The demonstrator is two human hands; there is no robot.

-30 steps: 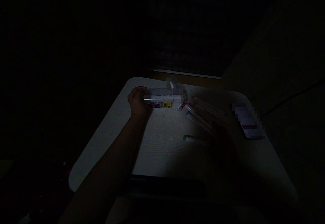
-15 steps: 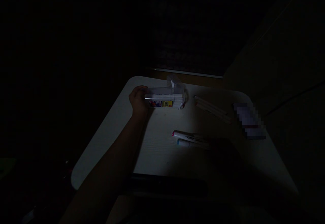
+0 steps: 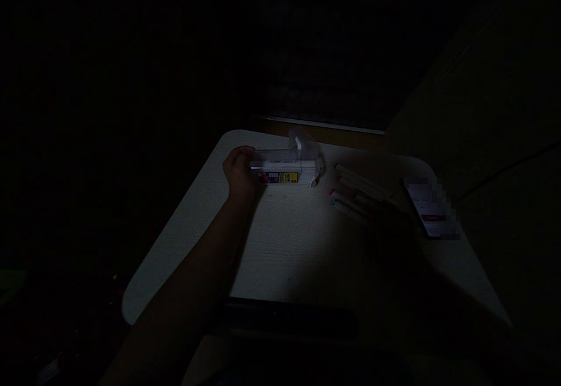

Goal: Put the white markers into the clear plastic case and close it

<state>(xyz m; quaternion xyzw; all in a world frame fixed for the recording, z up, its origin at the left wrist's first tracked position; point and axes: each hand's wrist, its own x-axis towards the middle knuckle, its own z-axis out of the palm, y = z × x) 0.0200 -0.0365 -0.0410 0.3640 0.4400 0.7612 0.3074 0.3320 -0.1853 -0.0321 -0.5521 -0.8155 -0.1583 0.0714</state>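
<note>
My left hand (image 3: 239, 170) is closed around the left end of a clear plastic marker case (image 3: 280, 167), which lies on its side with a coloured label facing me. The case's clear lid (image 3: 302, 139) stands up at its right end, and white markers show inside. In deep shadow, my right hand (image 3: 388, 222) holds a marker with a pink end (image 3: 344, 197) and a marker with a blue end (image 3: 348, 209). Their coloured ends point left. Just beyond them lie other white markers (image 3: 362, 178) on the table. The right hand's fingers are barely visible.
The pale table (image 3: 272, 246) has rounded corners. A phone (image 3: 429, 208) with a lit screen lies near its right edge. A dark bar (image 3: 289, 316) runs along the near edge. A dark cable (image 3: 508, 167) crosses behind on the right. The surroundings are very dark.
My right hand has moved away from me and slightly right with the pink-ended and blue-ended markers, bringing them close to the markers on the table. The left hand and case stay in place.
</note>
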